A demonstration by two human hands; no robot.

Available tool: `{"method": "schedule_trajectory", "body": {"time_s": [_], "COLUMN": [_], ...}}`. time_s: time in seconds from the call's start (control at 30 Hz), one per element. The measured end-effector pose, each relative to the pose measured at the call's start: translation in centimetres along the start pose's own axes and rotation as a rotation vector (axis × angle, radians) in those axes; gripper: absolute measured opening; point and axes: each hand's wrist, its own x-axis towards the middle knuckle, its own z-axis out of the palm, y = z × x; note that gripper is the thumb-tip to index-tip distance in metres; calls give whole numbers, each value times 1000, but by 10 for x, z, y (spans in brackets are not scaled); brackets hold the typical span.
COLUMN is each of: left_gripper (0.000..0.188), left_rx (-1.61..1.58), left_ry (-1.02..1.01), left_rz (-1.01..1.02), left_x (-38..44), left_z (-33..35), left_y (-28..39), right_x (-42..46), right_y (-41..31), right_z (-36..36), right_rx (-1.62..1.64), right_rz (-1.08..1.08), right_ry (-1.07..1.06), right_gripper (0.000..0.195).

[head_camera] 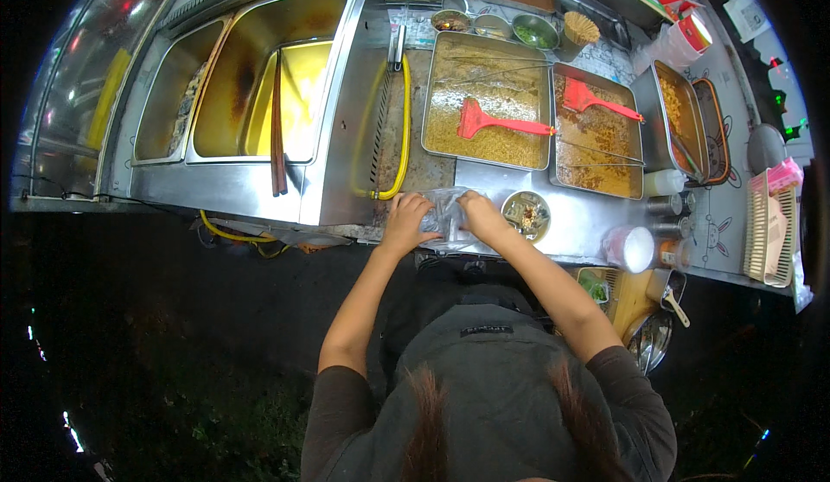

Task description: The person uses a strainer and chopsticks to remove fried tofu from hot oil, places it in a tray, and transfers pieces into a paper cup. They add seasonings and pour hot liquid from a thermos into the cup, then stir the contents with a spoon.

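Note:
A clear plastic bag (447, 217) lies bunched at the counter's front edge, between my hands. My left hand (407, 222) grips its left side, thumb and fingers spread around the crinkled film. On the opposite side, my right hand (481, 216) pinches the bag with fingers curled inward. What the bag contains cannot be made out through the glare. Just beyond my right wrist stands a round bowl (535, 204) of food topped with chopped bits, partly covered by the forearm.
Left is a deep fryer (306, 172) with yellow oil and long wooden chopsticks (277, 125) across its rim. Ahead, two sauce trays (425, 128) hold red brushes (496, 123). A yellow hose (406, 125) runs beside the fryer. A white-lidded tub (632, 249) stands right.

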Motion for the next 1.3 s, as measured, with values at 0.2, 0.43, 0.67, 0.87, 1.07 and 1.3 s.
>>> {"method": "schedule_trajectory", "body": {"time_s": [0.2, 0.43, 0.67, 0.87, 1.07, 1.3], "left_gripper": [20, 12, 91, 90, 87, 84], "left_rx": [-184, -432, -1015, -907, -1003, -927], "left_ry": [242, 194, -8, 197, 170, 235], "left_rz": [-1, -93, -476, -389, -427, -447], "left_x": [8, -8, 22, 34, 19, -12], "left_z": [-20, -21, 101, 117, 75, 0], "left_y": [29, 103, 140, 143, 162, 137], "right_x": [-42, -132, -119, -120, -129, -91], "right_y": [-5, 94, 114, 108, 69, 1], "right_z": [-86, -108, -22, -26, -67, -78], "right_rx": [347, 441, 672, 784, 801, 836], "right_rz": [1, 450, 328, 365, 364, 262], "right_ry": [654, 413, 140, 166, 155, 136], "right_gripper": [20, 51, 80, 78, 77, 76]}}
